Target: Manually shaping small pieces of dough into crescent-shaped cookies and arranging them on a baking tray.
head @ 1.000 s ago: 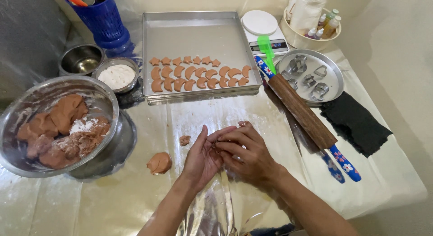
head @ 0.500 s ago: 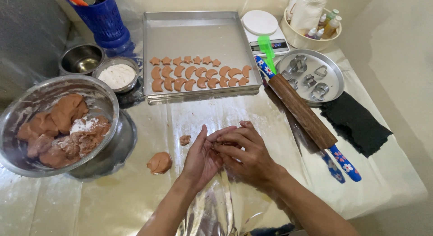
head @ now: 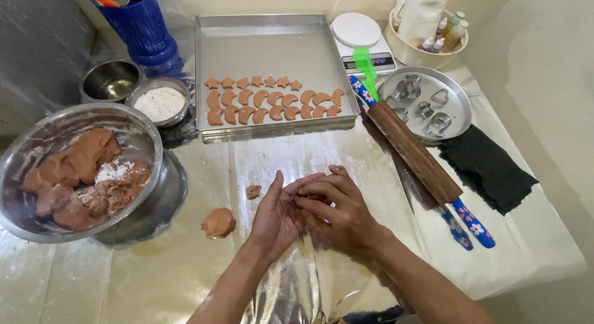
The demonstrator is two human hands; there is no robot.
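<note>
— Where's the dough you're working from?

— The nearest piece is the small round lump of brown dough (head: 218, 222), lying on the foil-covered table (head: 185, 280) just to the left of my left hand (head: 276, 214). It has no real long axis. A tiny brown dough scrap (head: 253, 191) sits a little farther off, also to the left. My left hand is plainly the nearer one to both.

— And your hands?

— Pressed together at the near middle of the table. My left hand is open, palm turned right, fingers pointing away from me. My right hand (head: 337, 207) is curled against it, fingertips bent into the left palm. Whether there's a bit of dough between them I cannot tell; the fingers hide it.

— The rest?

— The big steel bowl of brown dough (head: 77, 172) is at far left, the metal baking tray (head: 272, 42) of cut shapes is straight ahead at the far side, and the wooden rolling pin with blue flowered handles (head: 413, 152) lies diagonally to my right.
</note>
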